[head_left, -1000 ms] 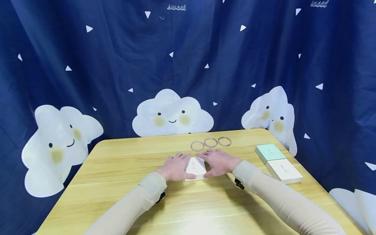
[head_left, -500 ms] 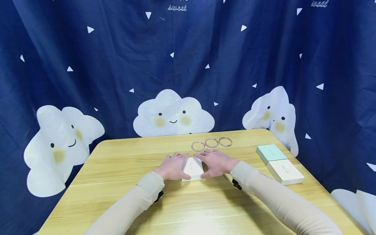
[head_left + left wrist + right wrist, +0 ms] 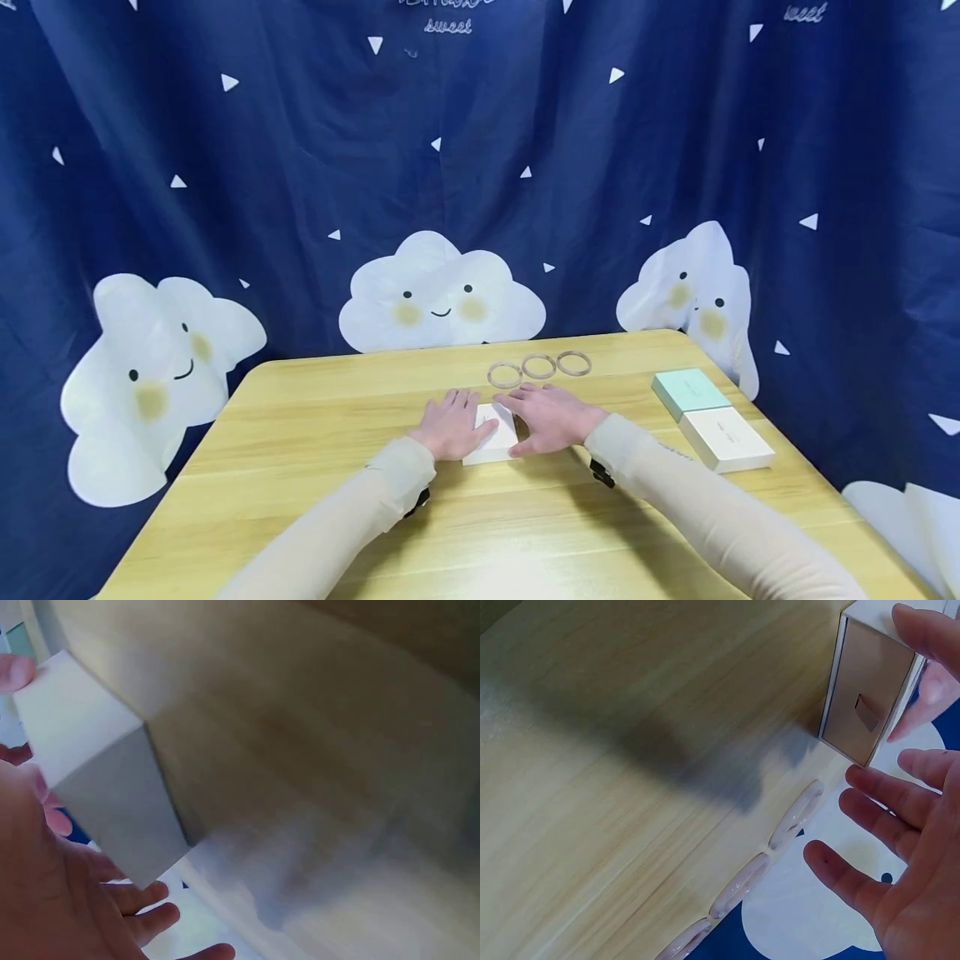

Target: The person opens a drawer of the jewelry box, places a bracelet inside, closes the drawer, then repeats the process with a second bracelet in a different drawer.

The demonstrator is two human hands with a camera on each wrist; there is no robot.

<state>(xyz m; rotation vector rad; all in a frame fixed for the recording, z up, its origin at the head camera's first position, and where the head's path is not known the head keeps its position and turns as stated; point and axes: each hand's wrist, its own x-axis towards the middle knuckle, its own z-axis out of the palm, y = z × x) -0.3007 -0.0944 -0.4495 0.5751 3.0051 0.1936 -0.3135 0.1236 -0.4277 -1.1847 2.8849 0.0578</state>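
Note:
A small white box (image 3: 501,447) with faint lettering on its lid lies between both hands on the wooden table. My right hand (image 3: 553,417) grips it at the right end, thumb at the near edge and fingertips at the far edge. That end shows a brown drawer front (image 3: 871,664) with a small tab (image 3: 867,716) in the right wrist view. My left hand (image 3: 448,427) lies against the box's left end, its thumb stretched over the lid and its fingers extended past the far corner. In the left wrist view, the plain grey-white end (image 3: 127,806) faces the palm.
Three pinkish bangles lie in a row beyond the box, the nearest bangle (image 3: 505,387) at the left. At the table's right edge, a mint-green box (image 3: 693,389) sits against a larger white box (image 3: 726,437). A blue cloud-print curtain (image 3: 450,183) hangs behind the table (image 3: 315,467).
The white box has shifted slightly left with both hands. My left thumb has come off the near edge and now reaches over the lid. The right hand keeps its hold.

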